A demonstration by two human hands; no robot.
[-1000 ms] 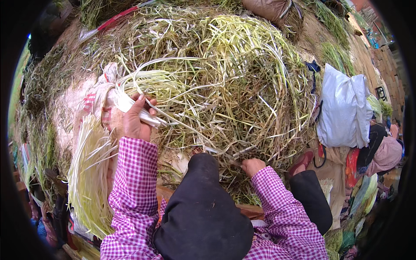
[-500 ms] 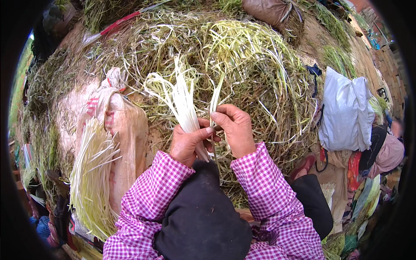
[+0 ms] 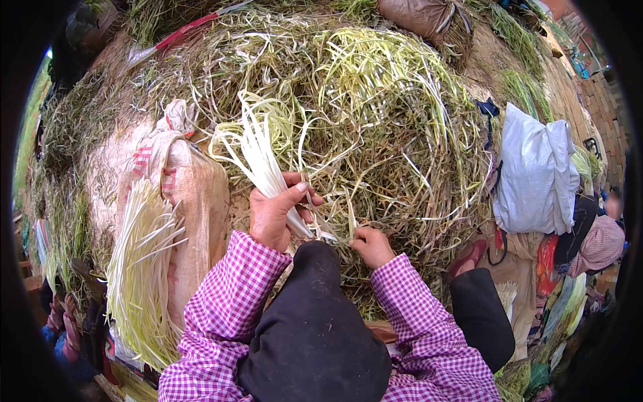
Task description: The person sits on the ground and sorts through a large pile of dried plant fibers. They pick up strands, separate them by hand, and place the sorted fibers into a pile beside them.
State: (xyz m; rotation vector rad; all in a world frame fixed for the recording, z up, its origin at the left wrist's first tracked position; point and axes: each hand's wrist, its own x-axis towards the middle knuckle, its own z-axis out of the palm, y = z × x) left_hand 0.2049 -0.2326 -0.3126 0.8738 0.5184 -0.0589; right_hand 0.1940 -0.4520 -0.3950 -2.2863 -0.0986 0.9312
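My left hand (image 3: pixel 273 218) is closed around a bunch of pale, flat blanched chives (image 3: pixel 264 164). Their white stems fan up and away above the fist, and the lower ends come out under it. To the right and slightly nearer, my right hand (image 3: pixel 374 248) is curled in a pinch. A thin, limp leaf strip (image 3: pixel 333 236) stretches from below the left hand to its fingertips. Left of my arms, a larger bundle of chives (image 3: pixel 143 268) lies over a stuffed woven sack (image 3: pixel 203 208).
A broad heap of loose, withered leaves (image 3: pixel 402 174) spreads ahead of my hands, with a yellow-green pile (image 3: pixel 372 63) on top. At the right stand a white plastic sack (image 3: pixel 534 174) and another person's checked sleeve (image 3: pixel 598 242). My knee (image 3: pixel 321 268) rises between my arms.
My right hand has moved down and to the right, away from the left hand, drawing a leaf strip along. My left hand has shifted slightly left, and its bunch leans further left.
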